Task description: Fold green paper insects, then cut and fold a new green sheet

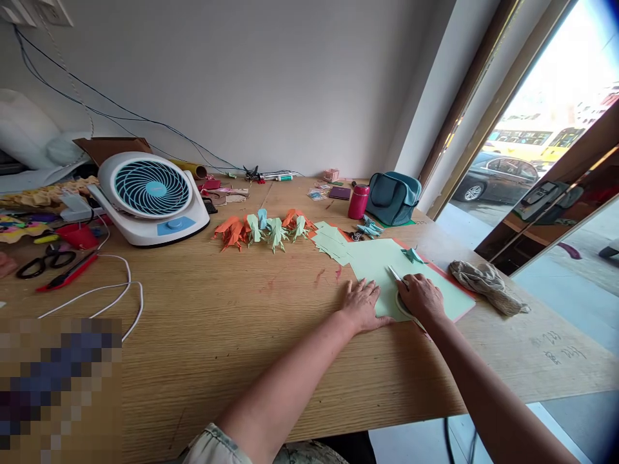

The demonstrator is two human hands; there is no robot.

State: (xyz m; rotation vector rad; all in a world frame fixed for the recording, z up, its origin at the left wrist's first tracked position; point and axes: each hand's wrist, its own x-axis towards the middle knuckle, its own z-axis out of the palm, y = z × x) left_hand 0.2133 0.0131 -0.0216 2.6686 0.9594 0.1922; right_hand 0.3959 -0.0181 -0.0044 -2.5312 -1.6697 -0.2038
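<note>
A stack of pale green paper sheets [370,254] lies on the table, with red or orange paper showing along its right edge. My left hand [362,303] is flat at the paper's lower left corner, fingers spread, partly on the wood. Over the sheet, my right hand [422,295] is closed around what looks like scissors [393,272]. Their silver tip points away from me, and a pale curved part shows below the hand; the rest is hidden. A folded blue-green paper figure [412,256] sits on the sheet beyond my right hand.
Folded orange figures [232,232] and green figures [277,233] stand mid-table beside smaller green pieces [333,242]. Behind are a red bottle [358,202] and teal bag [394,198]. A cloth [486,285] lies right. A fan [152,193], black scissors [46,263] and white cable [129,283] occupy the left.
</note>
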